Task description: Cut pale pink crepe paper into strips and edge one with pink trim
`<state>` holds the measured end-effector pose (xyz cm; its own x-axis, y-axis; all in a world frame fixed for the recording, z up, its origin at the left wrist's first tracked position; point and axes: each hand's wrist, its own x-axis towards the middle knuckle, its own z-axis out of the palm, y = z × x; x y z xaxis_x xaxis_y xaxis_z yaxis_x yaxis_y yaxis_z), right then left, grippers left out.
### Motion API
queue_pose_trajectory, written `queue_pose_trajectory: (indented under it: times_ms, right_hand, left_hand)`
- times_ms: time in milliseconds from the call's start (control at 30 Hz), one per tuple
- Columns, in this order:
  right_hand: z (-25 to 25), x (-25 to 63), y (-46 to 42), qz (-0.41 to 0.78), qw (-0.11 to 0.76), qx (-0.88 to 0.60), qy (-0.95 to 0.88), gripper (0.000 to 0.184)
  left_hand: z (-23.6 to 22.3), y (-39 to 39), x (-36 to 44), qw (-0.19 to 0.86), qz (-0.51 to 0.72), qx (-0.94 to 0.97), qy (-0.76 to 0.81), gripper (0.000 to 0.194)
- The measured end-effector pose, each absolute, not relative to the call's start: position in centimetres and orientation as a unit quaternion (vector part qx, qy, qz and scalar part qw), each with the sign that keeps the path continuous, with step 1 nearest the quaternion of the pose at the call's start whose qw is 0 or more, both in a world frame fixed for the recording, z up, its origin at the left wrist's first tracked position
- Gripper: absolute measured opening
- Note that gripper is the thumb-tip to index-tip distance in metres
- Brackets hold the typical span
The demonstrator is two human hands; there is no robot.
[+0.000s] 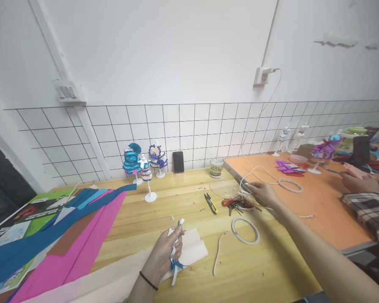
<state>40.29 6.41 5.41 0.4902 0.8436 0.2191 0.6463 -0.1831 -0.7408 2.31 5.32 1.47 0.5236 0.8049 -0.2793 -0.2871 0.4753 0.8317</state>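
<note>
Closed around narrow blue and white strips (174,278) is my left hand (166,252), over a pale paper sheet (194,248) on the wooden table. Strip ends stick out above and below the fist; the middle is hidden. My right hand (262,193) reaches out to the table's right edge, fingers pinched at a thin white loop (241,185). Whether that loop is cable or a tape roll, I cannot tell. Below it lie a clear dish (219,187) and a bundle of keys and cords (238,204). A white tape roll (257,236) rests nearer me.
Yellow thread snips (211,204), a white strip (217,254) and a glass jar (216,167) are on the table. Small decorated dress-form stands (150,196) and a phone (178,162) stand behind. Coloured crepe paper (91,235) covers the left. Another person's hand (356,181) is right.
</note>
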Motion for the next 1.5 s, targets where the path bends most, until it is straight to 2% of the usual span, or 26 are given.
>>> queue_pose_trajectory:
  times_ms: [167,333,500,600,867,1000,1133,1233,1300,1400,1500]
  right_hand:
    - [9.2,39.3,7.0,0.118,0.477,-0.713,-0.500,0.045]
    - [11.5,34.2,7.6,0.117,0.493,-0.666,-0.547,0.045]
    - [9.2,22.6,4.2,0.212,0.397,-0.551,-0.703,0.024]
    - [7.6,17.1,0.9,0.253,0.272,-0.415,-0.830,0.030]
    - [5.0,15.8,-1.1,0.196,0.220,-0.498,-0.816,0.028]
    - [4.3,16.2,-0.7,0.188,0.219,-0.522,-0.803,0.028]
    - [5.2,16.1,-0.6,0.189,0.222,-0.524,-0.800,0.032]
    - [6.2,15.8,0.0,0.182,0.242,-0.511,-0.804,0.031]
    - [6.7,15.7,0.3,0.173,0.240,-0.529,-0.795,0.039]
    - [7.2,15.4,0.4,0.194,0.215,-0.545,-0.787,0.068]
    - [7.7,15.2,0.0,0.311,0.201,-0.488,-0.790,0.071]
  left_hand:
    - [1.6,5.1,3.0,0.785,0.375,0.348,0.351,0.044]
    - [1.5,4.9,3.8,0.795,0.384,0.308,0.354,0.044]
    - [1.8,4.5,4.4,0.846,0.368,0.251,0.293,0.040]
    - [1.9,4.4,4.1,0.869,0.363,0.208,0.263,0.041]
    - [2.1,4.7,1.5,0.835,0.427,0.233,0.256,0.032]
    - [2.4,4.2,1.3,0.826,0.394,0.293,0.279,0.036]
    - [2.2,3.5,1.6,0.744,0.358,0.404,0.395,0.043]
    - [2.5,3.0,1.5,0.732,0.299,0.470,0.393,0.047]
    - [3.0,2.8,1.0,0.744,0.266,0.497,0.359,0.050]
    - [3.8,2.5,0.2,0.737,0.236,0.555,0.305,0.050]
    - [4.2,2.3,-0.5,0.737,0.204,0.591,0.256,0.045]
